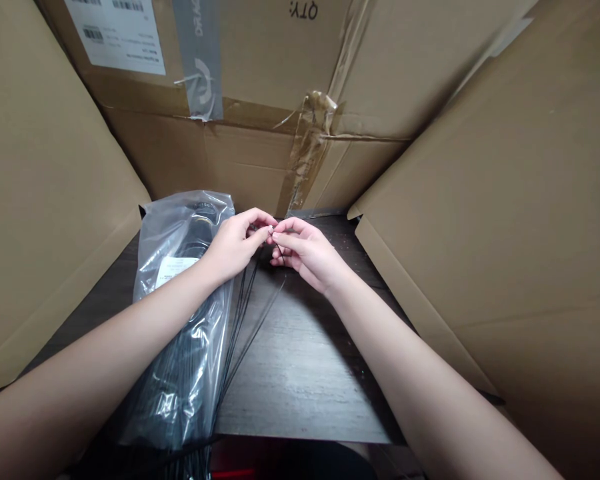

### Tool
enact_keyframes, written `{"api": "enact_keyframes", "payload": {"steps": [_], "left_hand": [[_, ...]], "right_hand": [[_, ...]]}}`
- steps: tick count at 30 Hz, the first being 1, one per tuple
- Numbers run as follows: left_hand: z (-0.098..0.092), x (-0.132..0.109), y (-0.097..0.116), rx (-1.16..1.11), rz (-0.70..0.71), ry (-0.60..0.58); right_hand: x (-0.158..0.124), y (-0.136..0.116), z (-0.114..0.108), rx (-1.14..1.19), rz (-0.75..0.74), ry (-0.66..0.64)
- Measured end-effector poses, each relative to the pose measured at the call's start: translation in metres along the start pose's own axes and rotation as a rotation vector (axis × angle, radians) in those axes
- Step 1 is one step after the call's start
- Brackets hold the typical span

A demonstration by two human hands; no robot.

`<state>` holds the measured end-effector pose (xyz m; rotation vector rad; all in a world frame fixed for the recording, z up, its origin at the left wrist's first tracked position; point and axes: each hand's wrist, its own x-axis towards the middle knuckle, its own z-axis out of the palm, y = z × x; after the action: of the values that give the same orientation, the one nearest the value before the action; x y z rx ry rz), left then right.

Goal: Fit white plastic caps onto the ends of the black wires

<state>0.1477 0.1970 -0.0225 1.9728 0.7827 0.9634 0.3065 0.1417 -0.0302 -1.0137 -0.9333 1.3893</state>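
My left hand (233, 245) and my right hand (305, 255) meet at the fingertips above the far part of a dark wood-grain table top (300, 360). Between them they pinch thin black cable ties (246, 312), whose long strands run down toward a clear plastic bag (180, 293). The bag lies under my left forearm, packed with more black ties and bearing a white label (175, 270). The exact pinch point is partly hidden by my fingers.
Brown cardboard box flaps (485, 220) rise on the right, and another flap (45, 200) rises on the left. A taped cardboard box wall (230, 153) with a barcode label (117, 33) stands behind the table. A red-lit dark object (233, 473) shows below the table's near edge.
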Motion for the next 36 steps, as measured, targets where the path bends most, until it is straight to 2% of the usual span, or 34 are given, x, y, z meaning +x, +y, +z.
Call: {"api": "enact_keyframes", "payload": {"steps": [5,10,15,24,36], "left_hand": [[0.0007,0.0001,-0.0027,0.030,-0.028,0.053],[0.0003,-0.0002,-0.0017,0.090,0.001,0.052],[0.0007,-0.0010,-0.0011,0.021,-0.029,0.030],[0.0002,-0.0010,0.0011,0.020,0.030,0.016],[-0.0005,-0.0010,0.0050,0.056,0.048,0.008]], "right_hand": [[0.0029,0.0035,0.0010,-0.163,-0.125,0.073],[0.0050,0.0050,0.0017,-0.366,-0.213,0.137],[0.0034,0.0059,0.0007,-0.602,-0.285,0.174],[0.0028,0.0052,0.0002,-0.624,-0.335,0.183],[0.0003,0.0035,0.0020,-0.497,-0.286,0.164]]}}
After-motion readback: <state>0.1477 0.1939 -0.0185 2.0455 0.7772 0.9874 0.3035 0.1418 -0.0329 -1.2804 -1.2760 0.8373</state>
